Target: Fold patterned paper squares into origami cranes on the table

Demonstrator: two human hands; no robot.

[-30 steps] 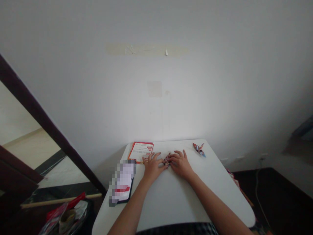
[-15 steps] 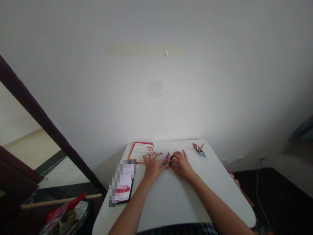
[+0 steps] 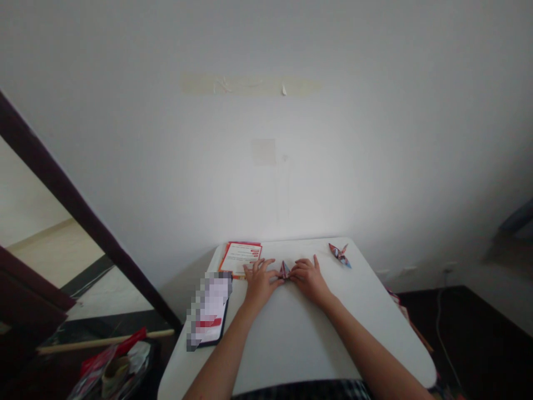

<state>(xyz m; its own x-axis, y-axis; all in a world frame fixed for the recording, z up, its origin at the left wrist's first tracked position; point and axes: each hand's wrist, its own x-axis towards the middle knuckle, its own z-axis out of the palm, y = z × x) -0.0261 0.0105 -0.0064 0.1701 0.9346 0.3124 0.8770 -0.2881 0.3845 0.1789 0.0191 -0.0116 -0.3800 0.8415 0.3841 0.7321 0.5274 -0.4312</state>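
Observation:
A small piece of folded patterned paper (image 3: pixel 284 270) stands with its point toward the wall, between my two hands on the white table (image 3: pixel 297 339). My left hand (image 3: pixel 260 280) pinches its left lower side between thumb and index finger, the other fingers spread over the edge of a printed sheet. On the opposite side my right hand (image 3: pixel 308 279) grips the paper's lower right edge with its fingertips, one finger raised. A finished-looking origami crane (image 3: pixel 340 255) of similar patterned paper lies at the table's far right.
A stack of printed paper sheets (image 3: pixel 239 259) lies at the far left of the table. Nearer stands a phone (image 3: pixel 210 311) lying flat, its screen blurred out. The wall (image 3: pixel 266 194) rises behind the table. A bag with items (image 3: pixel 120 364) sits on the floor at left.
The fingers of my right hand have shifted slightly on the folded paper, and the paper has turned a little. My left hand stays nearly in place.

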